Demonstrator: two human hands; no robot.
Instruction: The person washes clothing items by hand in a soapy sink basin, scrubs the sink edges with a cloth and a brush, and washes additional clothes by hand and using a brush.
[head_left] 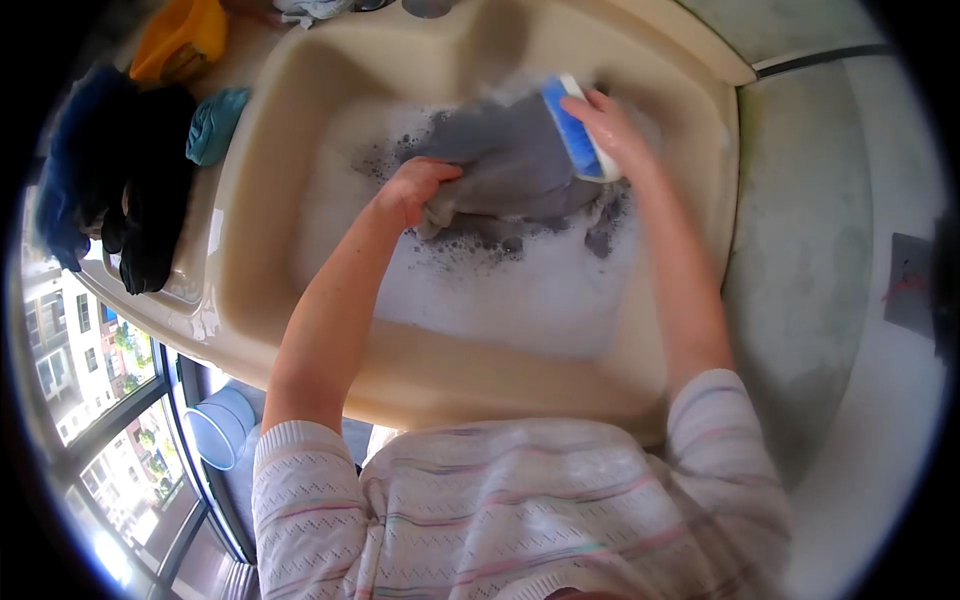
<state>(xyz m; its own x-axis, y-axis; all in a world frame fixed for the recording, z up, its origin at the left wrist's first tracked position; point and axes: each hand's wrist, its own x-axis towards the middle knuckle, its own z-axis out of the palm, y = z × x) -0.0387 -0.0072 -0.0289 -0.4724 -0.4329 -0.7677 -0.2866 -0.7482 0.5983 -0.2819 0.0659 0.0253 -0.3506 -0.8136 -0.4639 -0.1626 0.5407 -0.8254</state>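
A grey garment (510, 160) lies spread in sudsy water inside a beige sink (262, 190). My left hand (412, 190) is closed on the garment's left edge, with the fingertips over the cloth. In my right hand (610, 125) is a scrub brush (572, 128) with a white back and blue bristles. It is tilted on its side at the garment's right end, bristles facing left. Whether the bristles touch the cloth I cannot tell. Dark bubbles and white foam surround the garment.
Dark clothes (150, 180), a teal cloth (215, 125) and a yellow item (180, 40) lie on the ledge left of the sink. A light blue bucket (220, 428) stands on the floor at lower left, near a window. A wall (800, 230) borders the sink's right side.
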